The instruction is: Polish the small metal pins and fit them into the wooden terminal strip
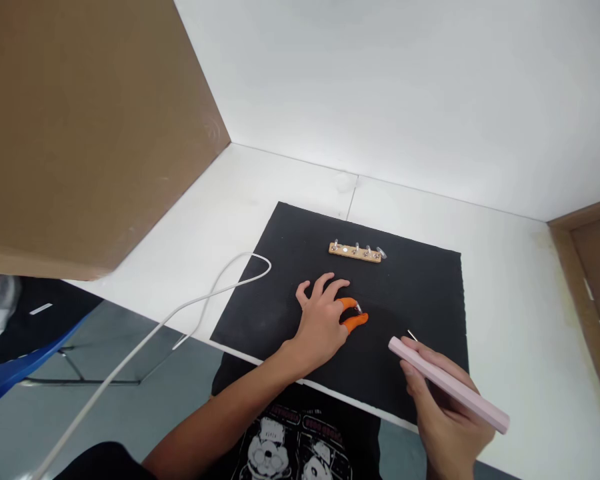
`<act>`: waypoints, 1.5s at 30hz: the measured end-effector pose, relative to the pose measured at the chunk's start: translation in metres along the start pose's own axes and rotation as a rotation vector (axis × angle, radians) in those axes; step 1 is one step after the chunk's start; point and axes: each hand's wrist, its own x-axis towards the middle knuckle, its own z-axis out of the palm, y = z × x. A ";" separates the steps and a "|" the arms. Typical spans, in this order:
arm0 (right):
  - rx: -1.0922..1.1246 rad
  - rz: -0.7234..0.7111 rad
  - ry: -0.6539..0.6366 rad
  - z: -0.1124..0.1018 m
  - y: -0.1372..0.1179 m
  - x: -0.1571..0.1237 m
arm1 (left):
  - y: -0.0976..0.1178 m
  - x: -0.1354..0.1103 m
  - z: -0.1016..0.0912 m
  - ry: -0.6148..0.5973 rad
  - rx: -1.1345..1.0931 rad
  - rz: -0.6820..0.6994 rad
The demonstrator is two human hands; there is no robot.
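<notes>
My left hand hovers at or rests on the black mat; I cannot tell which. Orange covers sit on its thumb and index finger, which pinch a small shiny piece. The other fingers are spread. In my right hand is a pink pen-like tool, slanting down to the right. A thin metal rod shows by its fingertips; whether it belongs to the tool is hidden. Beyond both hands lies a narrow wooden strip with several small clear-and-metal pieces standing along it.
The mat lies on a white table against a white wall. A white cable loops over the mat's left edge. A brown panel rises at left, a wooden frame at right. Another person's dark clothing shows at far left.
</notes>
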 end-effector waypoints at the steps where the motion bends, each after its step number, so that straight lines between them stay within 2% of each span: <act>1: 0.006 -0.003 -0.001 0.000 -0.001 -0.001 | 0.001 0.000 0.001 0.005 0.001 -0.007; 10: 0.031 -0.044 -0.057 -0.010 -0.007 -0.006 | 0.007 0.004 0.006 0.059 -0.021 -0.051; 16: 0.114 -0.075 -0.117 -0.003 -0.012 0.001 | 0.011 0.005 0.003 0.030 -0.091 -0.050; 19: 0.199 -0.080 -0.105 0.001 -0.017 0.014 | 0.019 0.002 -0.011 -0.020 -0.165 -0.046; 22: 0.263 -0.094 -0.110 0.000 -0.031 0.020 | 0.029 -0.008 -0.036 -0.075 -0.251 -0.027; 26: 0.281 -0.175 -0.300 -0.002 -0.057 0.021 | 0.041 -0.023 -0.068 -0.085 -0.338 -0.016; 28: 0.288 -0.206 -0.324 0.000 -0.063 0.024 | 0.045 -0.029 -0.079 -0.068 -0.416 -0.006; 32: 0.298 -0.197 -0.258 0.005 -0.065 0.032 | 0.050 -0.035 -0.091 -0.065 -0.443 0.025; 37: 0.324 -0.247 -0.440 0.003 -0.076 0.032 | 0.053 -0.037 -0.102 -0.083 -0.423 0.079; 42: 0.324 -0.172 -0.324 -0.005 -0.070 0.031 | 0.051 -0.039 -0.104 -0.065 -0.415 0.082; 45: 0.285 -0.253 -0.423 -0.009 -0.073 0.027 | 0.049 -0.041 -0.105 -0.064 -0.406 0.089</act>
